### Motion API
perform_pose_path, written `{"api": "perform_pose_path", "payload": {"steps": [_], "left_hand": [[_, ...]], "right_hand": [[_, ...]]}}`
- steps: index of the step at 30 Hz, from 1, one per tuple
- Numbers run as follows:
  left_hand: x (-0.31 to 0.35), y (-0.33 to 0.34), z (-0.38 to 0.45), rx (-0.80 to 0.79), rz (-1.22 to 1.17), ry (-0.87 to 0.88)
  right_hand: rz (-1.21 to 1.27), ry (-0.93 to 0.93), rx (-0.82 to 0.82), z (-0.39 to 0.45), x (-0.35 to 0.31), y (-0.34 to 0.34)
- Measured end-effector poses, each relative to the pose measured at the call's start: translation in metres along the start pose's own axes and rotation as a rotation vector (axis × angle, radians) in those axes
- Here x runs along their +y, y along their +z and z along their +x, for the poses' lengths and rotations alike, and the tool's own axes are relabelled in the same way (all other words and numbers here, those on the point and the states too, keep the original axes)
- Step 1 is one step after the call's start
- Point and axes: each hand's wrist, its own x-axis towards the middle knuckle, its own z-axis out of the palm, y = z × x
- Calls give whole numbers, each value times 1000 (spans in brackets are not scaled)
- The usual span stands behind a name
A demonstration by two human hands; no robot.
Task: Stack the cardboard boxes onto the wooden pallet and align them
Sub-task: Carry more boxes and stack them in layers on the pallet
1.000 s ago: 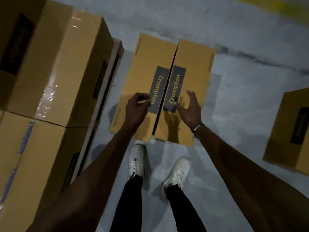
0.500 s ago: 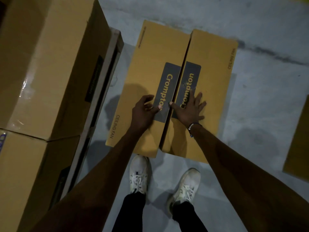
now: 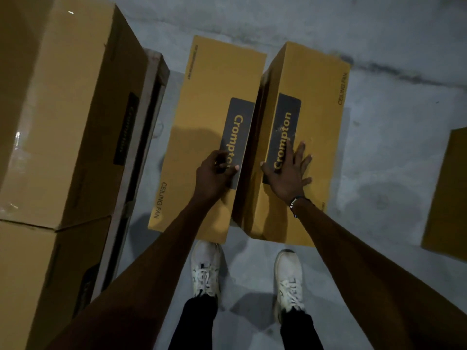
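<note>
Two bare forearms without sleeves, dark beaded bracelet (image 3: 296, 201) with pale beads on the right wrist, black trousers (image 3: 194, 322) on both legs, white lace-up sneakers (image 3: 206, 269) with scuffed toes and white laces

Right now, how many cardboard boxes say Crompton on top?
2 that can be read. The left yellow cardboard box lies on the floor under the left hand; the right yellow cardboard box sits beside it under the right hand. Other boxes' labels are too dark to read.
</note>
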Motion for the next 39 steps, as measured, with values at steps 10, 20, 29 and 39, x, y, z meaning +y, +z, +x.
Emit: {"api": "perform_pose_path", "payload": {"steps": [10,20,29,39], "left_hand": [[16,72,0,-47,44,-82],[17,171,29,-128,39,-206],[-19,225,63,-335,0,-220],[47,193,13,-265,97,-73]], "right_hand": [[116,7,32,3,87,-89],[389,69,1,40,179,-151],[598,60,69,57,241,-157],[610,0,19,22,207,-208]]}}
